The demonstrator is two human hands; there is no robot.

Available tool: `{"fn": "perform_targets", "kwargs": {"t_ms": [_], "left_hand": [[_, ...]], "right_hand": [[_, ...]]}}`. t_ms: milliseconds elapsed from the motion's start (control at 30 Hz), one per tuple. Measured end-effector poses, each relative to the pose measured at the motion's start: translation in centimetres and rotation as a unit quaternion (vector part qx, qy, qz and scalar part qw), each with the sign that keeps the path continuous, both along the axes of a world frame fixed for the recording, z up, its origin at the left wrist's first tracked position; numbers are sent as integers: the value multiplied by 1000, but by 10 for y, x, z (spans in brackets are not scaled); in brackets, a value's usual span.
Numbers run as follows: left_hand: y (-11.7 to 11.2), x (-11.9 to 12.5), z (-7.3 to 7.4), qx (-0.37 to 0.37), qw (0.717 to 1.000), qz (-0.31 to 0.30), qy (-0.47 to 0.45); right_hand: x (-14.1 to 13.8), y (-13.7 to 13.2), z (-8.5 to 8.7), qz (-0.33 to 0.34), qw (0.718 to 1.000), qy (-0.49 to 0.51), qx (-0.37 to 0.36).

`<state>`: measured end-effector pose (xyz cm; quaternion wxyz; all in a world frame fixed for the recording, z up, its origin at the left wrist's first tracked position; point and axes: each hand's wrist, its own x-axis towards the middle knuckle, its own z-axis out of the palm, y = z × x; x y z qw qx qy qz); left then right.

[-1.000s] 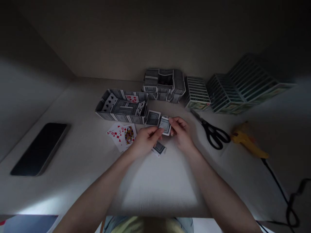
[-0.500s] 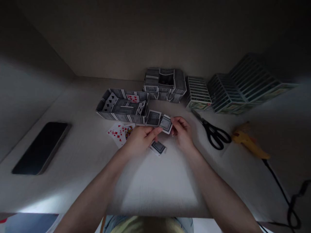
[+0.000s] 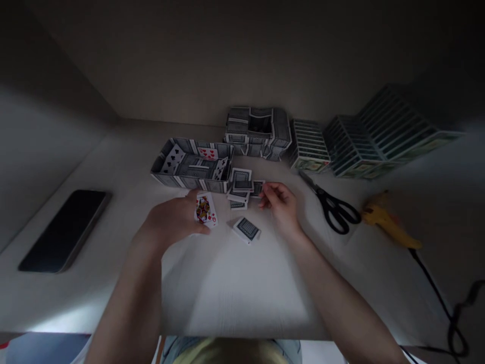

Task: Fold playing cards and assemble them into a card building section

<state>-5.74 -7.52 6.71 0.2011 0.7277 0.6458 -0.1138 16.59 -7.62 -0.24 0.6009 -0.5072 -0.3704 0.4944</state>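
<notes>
My left hand (image 3: 170, 220) reaches over face-up playing cards (image 3: 204, 210) on the table, thumb at the near edge and a finger at the far edge, closed around them. A queen of diamonds shows on top; the hand covers the rest. My right hand (image 3: 279, 202) is curled, its fingertips beside a loose pile of folded playing cards (image 3: 242, 186) with dark patterned backs. Nothing shows between those fingers. Between my hands, a small stack of face-down cards (image 3: 247, 230) lies nearer to me. An open box built from cards (image 3: 189, 177) stands behind the left hand.
A second card-built box (image 3: 257, 134) stands at the back, beside several ribbed card structures (image 3: 308, 144). Black scissors (image 3: 333, 205) and a yellow glue gun (image 3: 390, 222) with a cord lie on the right. A phone (image 3: 64, 232) lies on the left.
My left hand has moved left onto the face-up cards. The folded card that both hands held is out of them, and the pile beside the open box shows more cards. My right hand has barely moved.
</notes>
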Motion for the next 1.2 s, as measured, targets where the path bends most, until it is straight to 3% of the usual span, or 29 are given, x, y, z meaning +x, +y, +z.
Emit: {"fn": "perform_targets", "kwargs": {"t_ms": [333, 500, 867, 1033, 1200], "left_hand": [[-6, 7, -2, 28, 995, -77, 57], [-8, 6, -2, 42, 995, -86, 17], [-14, 13, 18, 33, 994, -80, -72], [-14, 12, 12, 26, 994, -81, -61], [-11, 15, -3, 50, 994, -91, -16]], "right_hand": [[-4, -2, 4, 9, 1000, -21, -2], [-4, -2, 6, 8, 999, -34, -4], [-5, -5, 8, 41, 999, -26, 4], [-8, -8, 8, 81, 995, -57, -9], [-9, -9, 7, 97, 992, -79, 1]]}}
